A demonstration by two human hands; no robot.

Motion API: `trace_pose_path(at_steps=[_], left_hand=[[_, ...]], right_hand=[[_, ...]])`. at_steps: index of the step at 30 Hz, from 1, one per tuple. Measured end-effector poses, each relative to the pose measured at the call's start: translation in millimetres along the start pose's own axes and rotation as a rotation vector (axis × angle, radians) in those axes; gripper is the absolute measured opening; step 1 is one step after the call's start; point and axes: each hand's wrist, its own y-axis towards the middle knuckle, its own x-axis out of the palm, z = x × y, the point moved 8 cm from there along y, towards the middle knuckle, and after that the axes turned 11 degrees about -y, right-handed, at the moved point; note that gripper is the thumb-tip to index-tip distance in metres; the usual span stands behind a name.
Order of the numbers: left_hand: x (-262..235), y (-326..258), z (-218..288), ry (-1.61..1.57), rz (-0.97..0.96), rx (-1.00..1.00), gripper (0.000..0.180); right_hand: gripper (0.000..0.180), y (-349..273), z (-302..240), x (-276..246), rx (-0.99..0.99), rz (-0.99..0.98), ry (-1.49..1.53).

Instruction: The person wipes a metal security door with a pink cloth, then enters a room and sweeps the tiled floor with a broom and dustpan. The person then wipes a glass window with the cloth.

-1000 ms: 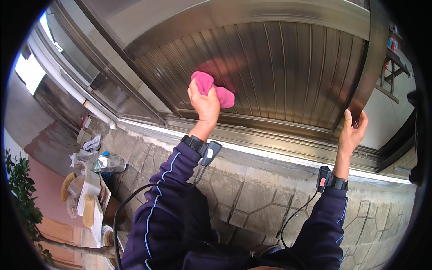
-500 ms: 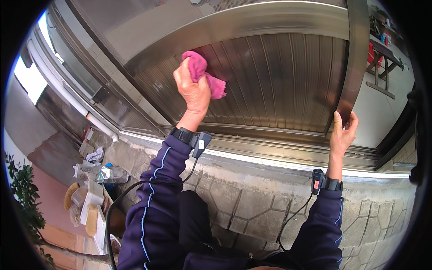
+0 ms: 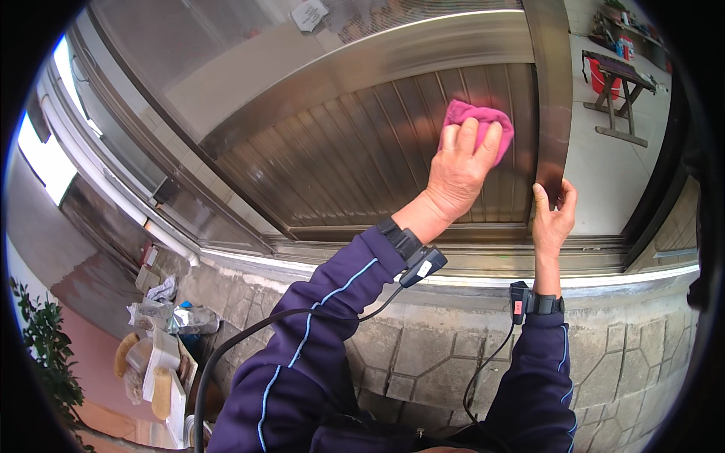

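My left hand [image 3: 458,170] presses a bunched pink cloth [image 3: 483,124] against the ribbed lower panel [image 3: 362,143] of a bronze-coloured metal sliding door. The cloth lies on the right part of the panel, close to the door's upright edge frame [image 3: 553,98]. My right hand [image 3: 553,215] grips the lower end of that upright frame, thumb on the near side and fingers curled round its edge. Both wrists carry black straps with small boxes and cables.
A door track and raised sill [image 3: 423,264] run along the base, above paving stones [image 3: 445,362]. At left lie plastic bags [image 3: 192,318], brushes [image 3: 161,392] and a leafy plant [image 3: 45,347]. Through the opening at right stand a small folding stool [image 3: 621,94] and a red bucket [image 3: 596,75].
My left hand has swept the pink cloth rightward across the panel. The right hand keeps its hold on the frame, and the view has shifted slightly.
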Motion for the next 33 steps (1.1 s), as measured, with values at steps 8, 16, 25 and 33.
trace_pose_path(at_steps=[8,16,25,33], left_hand=[[-11,37,-20,0.109,0.042,0.101,0.042],[-55,-81,-58,0.085,-0.253,0.336,0.047],[-209,-145,-242,0.383,0.253,-0.402,0.054],[-251,-221,-309,0.373,0.575,-1.134,0.059]], right_hand=[[0.047,0,-3,-3,-0.006,0.021,-0.042],[0.047,0,8,-1,0.015,0.009,-0.099],[0.047,3,21,4,0.001,-0.018,-0.011],[0.041,4,26,6,0.001,-0.029,0.056]])
